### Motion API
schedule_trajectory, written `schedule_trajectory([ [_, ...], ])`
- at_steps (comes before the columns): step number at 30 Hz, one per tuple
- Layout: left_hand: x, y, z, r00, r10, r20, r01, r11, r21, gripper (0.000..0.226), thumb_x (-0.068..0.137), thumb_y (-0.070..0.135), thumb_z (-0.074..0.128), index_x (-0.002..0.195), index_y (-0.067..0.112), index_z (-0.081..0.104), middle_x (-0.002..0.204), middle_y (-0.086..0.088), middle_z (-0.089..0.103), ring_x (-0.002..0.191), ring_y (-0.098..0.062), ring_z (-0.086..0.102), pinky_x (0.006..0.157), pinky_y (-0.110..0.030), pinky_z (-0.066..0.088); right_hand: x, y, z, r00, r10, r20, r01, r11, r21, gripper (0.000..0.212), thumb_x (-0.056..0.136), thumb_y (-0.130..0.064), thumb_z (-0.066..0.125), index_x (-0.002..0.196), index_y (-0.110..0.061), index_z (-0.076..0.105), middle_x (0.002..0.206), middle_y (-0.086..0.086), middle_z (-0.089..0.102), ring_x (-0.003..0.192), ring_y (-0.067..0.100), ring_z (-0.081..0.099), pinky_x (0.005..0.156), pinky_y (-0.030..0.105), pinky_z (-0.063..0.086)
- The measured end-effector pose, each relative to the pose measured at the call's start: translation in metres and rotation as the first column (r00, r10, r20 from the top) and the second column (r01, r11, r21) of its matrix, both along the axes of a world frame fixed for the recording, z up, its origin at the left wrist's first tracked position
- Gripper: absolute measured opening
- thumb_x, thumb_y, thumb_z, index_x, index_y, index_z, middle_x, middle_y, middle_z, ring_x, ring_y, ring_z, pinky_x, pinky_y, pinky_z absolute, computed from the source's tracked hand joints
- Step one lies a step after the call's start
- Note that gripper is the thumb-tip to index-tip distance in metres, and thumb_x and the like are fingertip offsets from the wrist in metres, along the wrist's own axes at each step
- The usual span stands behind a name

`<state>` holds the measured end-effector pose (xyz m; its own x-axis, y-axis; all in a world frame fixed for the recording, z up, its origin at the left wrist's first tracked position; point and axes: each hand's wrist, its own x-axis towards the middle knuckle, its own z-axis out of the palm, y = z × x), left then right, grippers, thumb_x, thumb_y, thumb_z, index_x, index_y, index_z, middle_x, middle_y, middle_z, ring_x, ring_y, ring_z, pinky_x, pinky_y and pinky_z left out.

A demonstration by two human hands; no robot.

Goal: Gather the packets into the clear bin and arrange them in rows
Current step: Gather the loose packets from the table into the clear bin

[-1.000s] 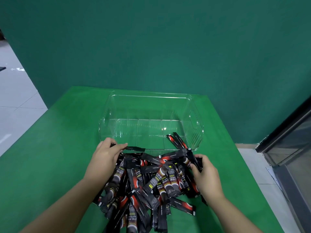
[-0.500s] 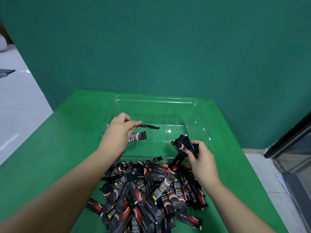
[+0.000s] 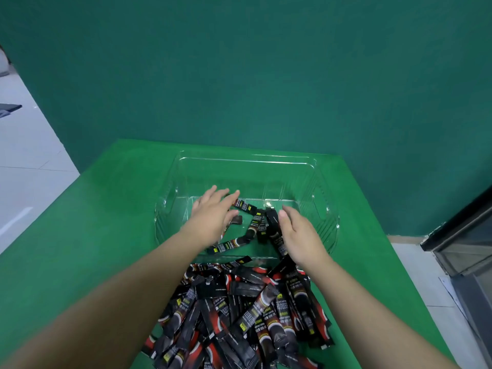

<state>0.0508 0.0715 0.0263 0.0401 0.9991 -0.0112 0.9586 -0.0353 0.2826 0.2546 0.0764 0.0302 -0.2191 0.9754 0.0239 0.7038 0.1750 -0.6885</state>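
- Black-and-red foil stick packets: a few now lie loose on the floor of the clear plastic bin, dropped since half a second ago.
- Left hand and right hand: fingers straight, holding nothing; earlier both pinched packets.
- Main packet pile remains on green desk, in front of the bin; no rows yet.

Noted green table cover under the work | dark green wall behind | pale tiled floor at left | I saw a dark-framed glass cabinet at right
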Motion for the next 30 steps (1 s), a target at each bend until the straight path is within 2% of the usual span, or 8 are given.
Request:
schedule_trajectory([
  [5, -0.002, -0.029, -0.011, 0.993, -0.119, 0.014, 0.119, 0.992, -0.033, 0.051, 0.101, 0.041, 0.029, 0.150, 0.031, 0.020, 0.158, 0.006, 0.016, 0.146, -0.015, 0.001, 0.116, -0.040, -0.002, 0.024, -0.023, -0.019, 1.000, -0.006, 0.029, 0.003, 0.994, 0.105, 0.039, 0.099, -0.035, 0.039, 0.125, -0.013, 0.056, 0.121, -0.002, 0.060, 0.117, 0.016, 0.050, 0.099, 0.032, 0.039],
  [9, -0.004, -0.061, -0.020, 0.984, -0.177, 0.029, 0.178, 0.983, -0.038, 0.051, 0.099, 0.047, 0.027, 0.148, 0.033, 0.024, 0.157, 0.011, 0.015, 0.145, -0.008, -0.003, 0.113, -0.032, -0.007, 0.043, -0.047, -0.033, 0.990, -0.008, 0.141, -0.015, 0.987, 0.161, 0.028, 0.096, -0.032, 0.049, 0.117, -0.018, 0.060, 0.111, -0.008, 0.059, 0.109, 0.009, 0.047, 0.091, 0.020, 0.034],
  [13, -0.009, -0.095, -0.029, 0.978, -0.207, 0.022, 0.208, 0.974, -0.085, 0.085, 0.073, 0.070, 0.002, 0.148, 0.036, 0.024, 0.153, 0.022, 0.010, 0.135, 0.004, -0.008, 0.110, -0.026, -0.009, 0.056, -0.070, -0.045, 0.980, -0.004, 0.197, -0.030, 0.986, 0.165, 0.019, 0.094, -0.030, 0.053, 0.107, -0.019, 0.062, 0.100, -0.012, 0.053, 0.102, 0.011, 0.047, 0.084, 0.021, 0.033],
  [18, -0.019, -0.124, -0.042, 0.982, -0.189, 0.014, 0.190, 0.978, -0.084, 0.101, 0.061, 0.083, -0.021, 0.149, 0.041, 0.007, 0.151, 0.022, -0.011, 0.140, 0.000, -0.016, 0.111, -0.026, -0.014, 0.063, -0.084, -0.047, 0.971, -0.018, 0.237, -0.012, 0.992, 0.123, 0.026, 0.097, -0.029, 0.048, 0.111, -0.017, 0.066, 0.102, -0.006, 0.055, 0.103, 0.014, 0.046, 0.086, 0.024, 0.034],
  [20, -0.020, -0.132, -0.041, 0.987, -0.158, 0.033, 0.160, 0.984, -0.075, 0.092, 0.068, 0.081, -0.012, 0.149, 0.040, 0.005, 0.152, 0.021, -0.012, 0.140, 0.000, -0.017, 0.111, -0.026, -0.013, 0.064, -0.088, -0.047, 0.964, -0.010, 0.267, -0.018, 0.995, 0.101, 0.027, 0.097, -0.028, 0.047, 0.112, -0.017, 0.067, 0.107, -0.003, 0.058, 0.106, 0.016, 0.047, 0.089, 0.025, 0.034],
  [24, -0.018, -0.149, -0.042, 0.997, -0.052, 0.064, 0.057, 0.995, -0.087, 0.068, 0.093, 0.058, 0.032, 0.151, 0.035, 0.005, 0.157, 0.016, -0.009, 0.143, -0.005, -0.012, 0.114, -0.031, -0.008, 0.062, -0.095, -0.050, 0.951, -0.003, 0.310, -0.006, 1.000, 0.030, 0.033, 0.096, -0.031, 0.048, 0.123, -0.018, 0.063, 0.124, 0.001, 0.054, 0.116, 0.020, 0.046, 0.100, 0.027, 0.034],
  [27, -0.017, -0.159, -0.048, 0.995, 0.029, 0.091, -0.016, 0.990, -0.139, 0.084, 0.086, 0.066, 0.040, 0.151, 0.033, 0.001, 0.158, 0.012, -0.010, 0.145, -0.011, -0.010, 0.116, -0.038, -0.005, 0.055, -0.101, -0.052, 0.965, -0.013, 0.262, 0.042, 0.994, -0.105, 0.062, 0.091, -0.047, 0.053, 0.144, -0.016, 0.038, 0.141, 0.007, 0.041, 0.128, 0.024, 0.042, 0.108, 0.033, 0.034],
  [30, -0.019, -0.162, -0.057, 0.991, 0.104, 0.083, -0.083, 0.970, -0.226, 0.113, 0.061, 0.088, 0.033, 0.150, 0.033, -0.009, 0.157, 0.011, -0.018, 0.145, -0.016, -0.017, 0.116, -0.047, -0.004, 0.046, -0.108, -0.053, 0.975, 0.007, 0.223, 0.047, 0.971, -0.236, 0.091, 0.082, -0.059, 0.058, 0.151, -0.019, 0.014, 0.151, 0.010, 0.026, 0.136, 0.027, 0.033, 0.111, 0.038, 0.032],
])
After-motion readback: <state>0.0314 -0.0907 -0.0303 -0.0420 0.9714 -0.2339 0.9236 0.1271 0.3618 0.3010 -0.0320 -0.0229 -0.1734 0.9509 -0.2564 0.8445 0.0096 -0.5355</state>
